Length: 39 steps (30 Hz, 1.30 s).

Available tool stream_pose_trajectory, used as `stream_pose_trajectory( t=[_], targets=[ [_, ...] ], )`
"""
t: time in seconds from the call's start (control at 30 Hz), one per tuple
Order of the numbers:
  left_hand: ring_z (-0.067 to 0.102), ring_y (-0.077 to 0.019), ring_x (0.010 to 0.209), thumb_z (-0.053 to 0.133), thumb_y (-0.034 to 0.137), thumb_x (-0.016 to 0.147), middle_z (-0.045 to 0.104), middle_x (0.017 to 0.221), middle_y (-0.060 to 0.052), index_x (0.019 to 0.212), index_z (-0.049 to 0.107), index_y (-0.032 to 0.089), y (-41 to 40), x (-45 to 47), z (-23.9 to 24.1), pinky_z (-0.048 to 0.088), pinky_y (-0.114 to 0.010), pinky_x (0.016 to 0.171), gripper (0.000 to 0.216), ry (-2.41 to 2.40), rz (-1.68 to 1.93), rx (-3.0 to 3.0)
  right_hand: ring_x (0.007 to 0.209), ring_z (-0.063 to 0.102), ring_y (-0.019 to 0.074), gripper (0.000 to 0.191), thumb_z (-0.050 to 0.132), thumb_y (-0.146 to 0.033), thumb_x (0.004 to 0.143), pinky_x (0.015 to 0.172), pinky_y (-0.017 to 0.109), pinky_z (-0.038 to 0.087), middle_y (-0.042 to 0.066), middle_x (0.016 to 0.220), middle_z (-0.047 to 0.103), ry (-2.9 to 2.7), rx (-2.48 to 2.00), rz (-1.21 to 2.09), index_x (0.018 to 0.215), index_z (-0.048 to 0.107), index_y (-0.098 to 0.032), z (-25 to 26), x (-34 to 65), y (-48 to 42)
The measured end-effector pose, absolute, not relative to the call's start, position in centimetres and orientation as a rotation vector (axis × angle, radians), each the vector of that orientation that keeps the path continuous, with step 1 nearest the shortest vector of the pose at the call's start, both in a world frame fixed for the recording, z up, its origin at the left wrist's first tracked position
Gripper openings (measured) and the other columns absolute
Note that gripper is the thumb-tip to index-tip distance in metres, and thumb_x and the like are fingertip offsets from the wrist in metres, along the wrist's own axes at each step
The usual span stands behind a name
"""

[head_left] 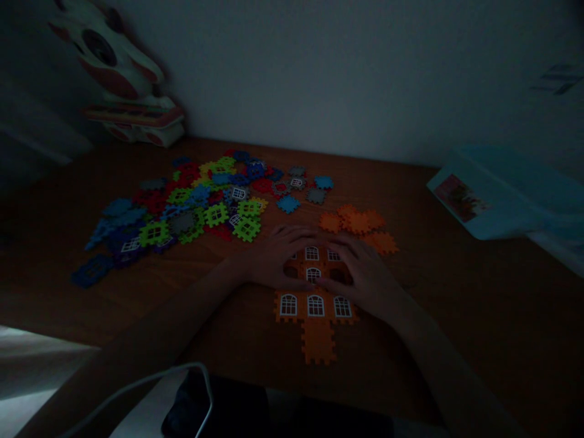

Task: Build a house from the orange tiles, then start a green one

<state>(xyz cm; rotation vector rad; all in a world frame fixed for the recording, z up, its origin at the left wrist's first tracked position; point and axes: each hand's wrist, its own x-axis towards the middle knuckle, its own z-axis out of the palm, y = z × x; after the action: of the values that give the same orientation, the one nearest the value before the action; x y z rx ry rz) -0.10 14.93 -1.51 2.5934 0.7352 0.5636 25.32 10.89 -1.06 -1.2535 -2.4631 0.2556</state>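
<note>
A flat assembly of orange interlocking tiles (318,342) lies on the wooden table in front of me. Several of its tiles have white arched windows, and one plain tile juts out towards me. My left hand (278,258) covers its upper left part, fingers curved over the far edge and thumb pressed near the middle window. From the other side my right hand (360,267) grips the upper right part in the same way, its thumb almost meeting the left one. The tiles under my palms and fingers are partly hidden. Loose orange tiles (353,220) lie just beyond my right hand.
A heap of mixed-colour tiles (201,198) spreads over the left of the table (438,292). Some grey and blue tiles (288,203) lie behind my hands. A cow-shaped toy keyboard (132,115) stands back left, a pale blue box (493,191) at right. A white cable (150,377) hangs near my left forearm.
</note>
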Motion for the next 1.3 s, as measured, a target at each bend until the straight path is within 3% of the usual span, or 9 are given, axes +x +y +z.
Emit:
stream_pose_trajectory(
  t=[0.13,0.33,0.57,0.93,1.3],
  targets=[
    [0.043,-0.0333,0.139,0.069,0.065,0.08,0.046,0.151,-0.013,0.145,0.044,0.026,14.99,-0.11,-1.61,0.035,-0.052,0.114,0.079,0.727,0.575,2.6,0.124,0.055,0.0316,0.059,0.065,-0.056,0.089,0.102,0.053,0.049,0.013,0.135,0.057,-2.456,-1.229,0.242,0.136,0.053,-0.024,-1.08,25.28,10.88],
    [0.045,-0.0261,0.138,0.043,0.042,0.103,0.052,0.146,-0.01,0.141,0.047,0.027,15.26,-0.02,-1.85,0.036,-0.048,0.113,0.041,0.833,0.68,2.561,0.116,0.06,0.0278,0.034,0.052,-0.045,0.099,0.1,0.048,0.049,0.013,0.124,0.064,-2.389,-1.251,0.185,0.119,0.063,-0.019,-1.15,24.99,10.93],
    [0.048,-0.029,0.134,0.054,0.05,0.096,0.054,0.143,-0.011,0.137,0.05,0.024,15.07,0.17,-2.18,0.038,-0.049,0.109,0.048,0.9,0.623,2.605,0.117,0.059,0.0305,0.038,0.058,-0.051,0.095,0.099,0.052,0.049,0.012,0.127,0.061,-2.342,-1.346,0.159,0.121,0.062,-0.023,-1.73,25.0,11.09],
    [0.053,-0.0276,0.128,0.059,0.051,0.094,0.059,0.136,-0.009,0.128,0.057,0.024,15.11,0.34,-2.02,0.039,-0.045,0.103,0.044,0.968,0.59,2.566,0.114,0.062,0.0316,0.041,0.062,-0.053,0.091,0.096,0.052,0.051,0.013,0.122,0.065,-2.314,-1.389,0.195,0.118,0.064,-0.022,-1.54,25.03,11.2],
    [0.051,-0.0287,0.131,0.062,0.05,0.092,0.057,0.139,-0.009,0.13,0.056,0.027,15.2,0.5,-1.95,0.039,-0.049,0.105,0.045,0.989,0.576,2.53,0.113,0.062,0.0328,0.042,0.063,-0.056,0.09,0.095,0.056,0.052,0.013,0.121,0.065,-2.291,-1.406,0.219,0.117,0.066,-0.024,-1.72,24.96,11.42]
  ],
)
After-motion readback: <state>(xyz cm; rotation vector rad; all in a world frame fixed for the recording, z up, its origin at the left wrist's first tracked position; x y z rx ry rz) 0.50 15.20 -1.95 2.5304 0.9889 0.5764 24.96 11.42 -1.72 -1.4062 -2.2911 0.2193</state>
